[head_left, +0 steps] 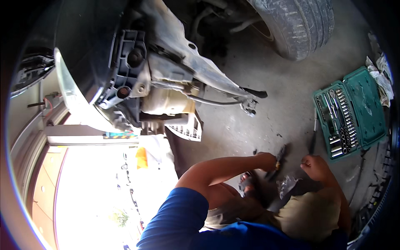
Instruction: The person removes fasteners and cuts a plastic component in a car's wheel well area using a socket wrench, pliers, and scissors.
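My left hand is closed, knuckles toward the floor in front of me. Right beside its fingers is a dark, narrow tool with a yellow patch, perhaps pliers; whether the hand grips it or only overlaps it I cannot make out. My right hand is also curled closed, a short way to the right. What its fingers hold, if anything, is hidden. Just beyond it a screwdriver-like tool, with a dark handle and thin shaft, lies on the floor. Between my hands and knees sits a crumpled clear plastic bag.
A green socket set case lies open at the right, holding sockets and ratchets. Above left hangs a car's exposed front underside, with a loose liner end jutting out. A tyre stands at the top. My sandalled foot is below my left forearm.
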A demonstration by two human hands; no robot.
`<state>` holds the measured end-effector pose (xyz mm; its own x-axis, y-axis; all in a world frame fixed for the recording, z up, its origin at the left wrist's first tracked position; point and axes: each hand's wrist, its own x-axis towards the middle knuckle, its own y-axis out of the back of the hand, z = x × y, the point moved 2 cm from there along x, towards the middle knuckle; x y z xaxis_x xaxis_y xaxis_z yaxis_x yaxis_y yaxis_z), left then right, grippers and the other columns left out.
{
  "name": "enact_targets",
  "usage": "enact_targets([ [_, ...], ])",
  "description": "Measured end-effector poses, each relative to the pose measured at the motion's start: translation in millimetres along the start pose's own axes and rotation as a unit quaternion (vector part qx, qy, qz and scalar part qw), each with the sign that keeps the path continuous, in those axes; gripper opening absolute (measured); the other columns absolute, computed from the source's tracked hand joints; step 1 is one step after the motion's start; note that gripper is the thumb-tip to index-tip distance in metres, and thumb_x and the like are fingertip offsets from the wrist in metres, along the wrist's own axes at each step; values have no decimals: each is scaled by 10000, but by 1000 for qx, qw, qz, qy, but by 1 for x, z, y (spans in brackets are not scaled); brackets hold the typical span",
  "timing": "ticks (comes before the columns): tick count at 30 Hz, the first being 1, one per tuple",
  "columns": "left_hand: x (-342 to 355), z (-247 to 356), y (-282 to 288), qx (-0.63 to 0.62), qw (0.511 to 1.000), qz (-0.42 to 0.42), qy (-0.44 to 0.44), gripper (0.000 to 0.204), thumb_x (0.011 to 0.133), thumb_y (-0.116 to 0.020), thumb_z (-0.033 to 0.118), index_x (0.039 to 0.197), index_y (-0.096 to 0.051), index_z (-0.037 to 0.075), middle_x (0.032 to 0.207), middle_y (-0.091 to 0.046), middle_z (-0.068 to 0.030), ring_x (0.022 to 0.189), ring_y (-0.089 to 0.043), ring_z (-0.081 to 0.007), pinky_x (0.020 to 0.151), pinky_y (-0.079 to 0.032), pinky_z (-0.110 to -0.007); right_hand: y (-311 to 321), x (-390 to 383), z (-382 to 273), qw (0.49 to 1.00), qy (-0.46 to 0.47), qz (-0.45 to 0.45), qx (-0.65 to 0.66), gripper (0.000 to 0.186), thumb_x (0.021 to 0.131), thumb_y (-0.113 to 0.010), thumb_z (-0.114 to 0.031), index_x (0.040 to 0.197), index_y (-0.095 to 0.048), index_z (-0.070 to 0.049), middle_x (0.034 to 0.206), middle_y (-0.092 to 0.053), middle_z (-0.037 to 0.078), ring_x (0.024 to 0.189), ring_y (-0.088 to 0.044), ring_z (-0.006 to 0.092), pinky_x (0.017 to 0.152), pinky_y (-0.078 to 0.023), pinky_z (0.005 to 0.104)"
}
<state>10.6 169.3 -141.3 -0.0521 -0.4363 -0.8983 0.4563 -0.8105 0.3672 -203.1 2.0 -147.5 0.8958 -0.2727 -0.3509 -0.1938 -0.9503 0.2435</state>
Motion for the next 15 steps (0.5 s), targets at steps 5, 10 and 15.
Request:
enact_targets([
  [5, -111, 106, 162, -192, 879, 369, -231, 215, 926, -584, 56, 1134, -633, 27, 936, -647, -99, 818, -632, -180, 728, -508, -300, 7, 36, -19, 985, 119, 72, 99, 154, 875, -677, -156, 920, -638, -14, 849, -684, 134, 756, -678, 253, 686, -526, 354],
  [10, -221, 118, 273, -324, 546, 608, -477, 502, 1016, -446, 183, 1462, -263, 44, 1112, -579, -115, 876, -611, -213, 725, -494, -319, 62, 56, -80, 969, 168, 159, 85, 107, 905, -642, -119, 913, -633, -13, 774, -646, 85, 687, -634, 169, 651, -506, 291],
  [15, -229, 121, 312, -428, 438, 578, -539, 612, 1005, -477, 242, 1495, -145, 84, 1174, -561, -123, 884, -613, -227, 761, -495, -358, 116, 50, -150, 936, 261, 203, 121, 132, 919, -631, -121, 986, -646, -8, 778, -641, 65, 684, -611, 126, 627, -488, 275],
])
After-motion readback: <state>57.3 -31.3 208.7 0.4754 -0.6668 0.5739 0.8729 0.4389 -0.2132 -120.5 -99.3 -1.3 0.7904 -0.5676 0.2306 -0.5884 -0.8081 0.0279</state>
